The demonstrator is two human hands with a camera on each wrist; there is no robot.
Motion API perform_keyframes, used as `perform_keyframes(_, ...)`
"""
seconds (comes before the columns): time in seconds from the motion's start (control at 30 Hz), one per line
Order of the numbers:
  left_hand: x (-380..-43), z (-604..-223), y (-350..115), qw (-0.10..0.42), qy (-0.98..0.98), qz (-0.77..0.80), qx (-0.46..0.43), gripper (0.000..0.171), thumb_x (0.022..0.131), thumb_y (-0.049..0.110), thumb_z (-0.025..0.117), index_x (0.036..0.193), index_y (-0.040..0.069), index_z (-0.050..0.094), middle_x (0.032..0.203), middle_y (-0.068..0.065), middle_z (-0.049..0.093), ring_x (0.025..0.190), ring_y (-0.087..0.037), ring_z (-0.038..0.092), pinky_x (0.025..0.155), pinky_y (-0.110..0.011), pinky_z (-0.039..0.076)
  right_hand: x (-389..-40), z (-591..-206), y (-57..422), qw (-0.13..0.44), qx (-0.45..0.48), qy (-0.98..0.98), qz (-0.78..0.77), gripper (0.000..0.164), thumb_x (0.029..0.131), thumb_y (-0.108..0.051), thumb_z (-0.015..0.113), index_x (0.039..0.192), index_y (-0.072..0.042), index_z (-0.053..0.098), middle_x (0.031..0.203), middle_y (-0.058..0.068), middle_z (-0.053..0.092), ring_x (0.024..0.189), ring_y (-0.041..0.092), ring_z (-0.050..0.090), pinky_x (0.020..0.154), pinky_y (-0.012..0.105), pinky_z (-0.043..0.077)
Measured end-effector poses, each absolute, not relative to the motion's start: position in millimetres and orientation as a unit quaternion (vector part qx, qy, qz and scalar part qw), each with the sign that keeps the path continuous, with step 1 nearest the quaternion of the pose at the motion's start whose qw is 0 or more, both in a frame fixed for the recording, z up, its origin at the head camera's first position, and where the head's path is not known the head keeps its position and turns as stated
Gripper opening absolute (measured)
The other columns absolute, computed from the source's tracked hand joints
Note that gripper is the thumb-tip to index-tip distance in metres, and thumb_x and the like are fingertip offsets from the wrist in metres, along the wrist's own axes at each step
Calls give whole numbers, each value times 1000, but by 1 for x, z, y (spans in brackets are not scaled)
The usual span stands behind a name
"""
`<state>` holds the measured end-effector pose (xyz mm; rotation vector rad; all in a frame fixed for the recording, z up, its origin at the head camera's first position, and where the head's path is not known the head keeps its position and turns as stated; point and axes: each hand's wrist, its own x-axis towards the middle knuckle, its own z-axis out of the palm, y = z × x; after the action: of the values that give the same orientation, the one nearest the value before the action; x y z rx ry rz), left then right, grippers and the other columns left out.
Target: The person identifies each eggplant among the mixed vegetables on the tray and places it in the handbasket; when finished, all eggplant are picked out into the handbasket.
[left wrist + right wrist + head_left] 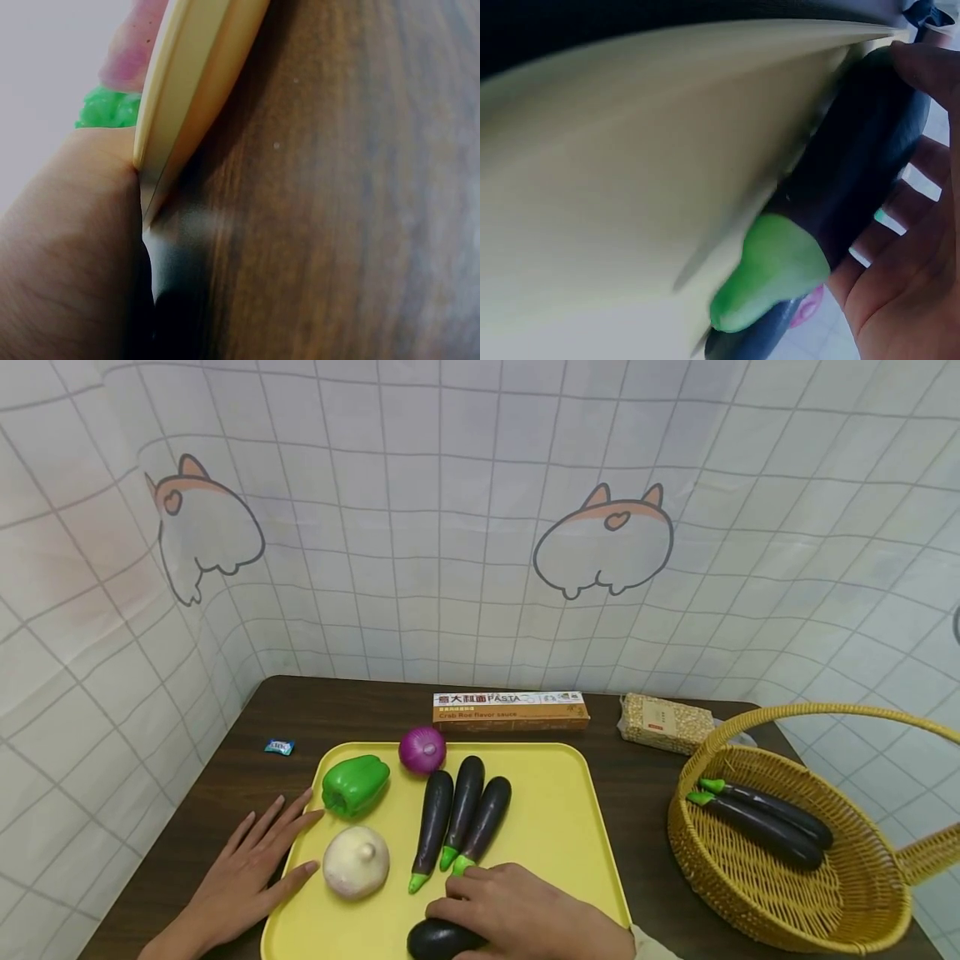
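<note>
My right hand (517, 910) grips an eggplant (442, 939) low over the near part of the yellow tray (555, 827). In the right wrist view, thumb and fingers lie along both sides of that eggplant (855, 157), its green stem end pointing down-left. Just beyond the hand, three more eggplants (467, 802) lie side by side on the tray. My left hand (251, 868) has its fingers spread over the tray's left rim. Near its fingertips are a green bell pepper (356, 785) and a whitish garlic bulb (356, 862). A purple onion (422, 751) sits at the tray's far edge.
A wicker basket (682, 852) with a tall handle stands right of the tray, holding two eggplants (765, 827). Behind the tray are a pasta box (510, 712) and a packed bag of grain (667, 724). A small blue packet (280, 747) lies at the far left.
</note>
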<state>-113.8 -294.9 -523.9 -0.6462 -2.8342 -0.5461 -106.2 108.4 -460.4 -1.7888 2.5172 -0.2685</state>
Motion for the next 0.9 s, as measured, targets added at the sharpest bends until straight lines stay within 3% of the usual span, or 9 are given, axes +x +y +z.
perform_keyframes(0.2,-113,-525,-295,96,-954,-183,-218,66,105,45,65,164,29,42,174,-1,25,155,-41,24,126,-52,1,-103,-454,115,64,-541,831,-109,42,104,-49,67,139,-28,60,109,-16,57,83,-6,51,72,13,44)
perform_keyframes(0.43,-114,-525,-294,94,-954,-184,-216,65,105,46,65,164,29,42,173,0,25,155,-41,24,126,-53,0,-103,-448,129,39,-531,837,-124,40,103,-39,69,138,-26,58,110,-18,61,88,-7,55,80,16,49)
perform_keyframes(0.67,-115,-524,-294,96,-955,-179,-217,65,105,47,64,164,29,42,174,1,25,155,-41,24,126,-53,1,-106,-439,146,18,-510,847,-147,45,105,-42,62,145,-23,56,116,-12,62,84,-6,56,71,16,49)
perform_keyframes(0.9,-114,-524,-294,98,-954,-181,-219,66,105,46,65,164,29,42,174,0,25,155,-41,24,126,-54,1,-109,-427,162,18,-485,860,-158,48,106,-50,61,144,-22,59,102,-13,56,70,-4,47,61,14,40)
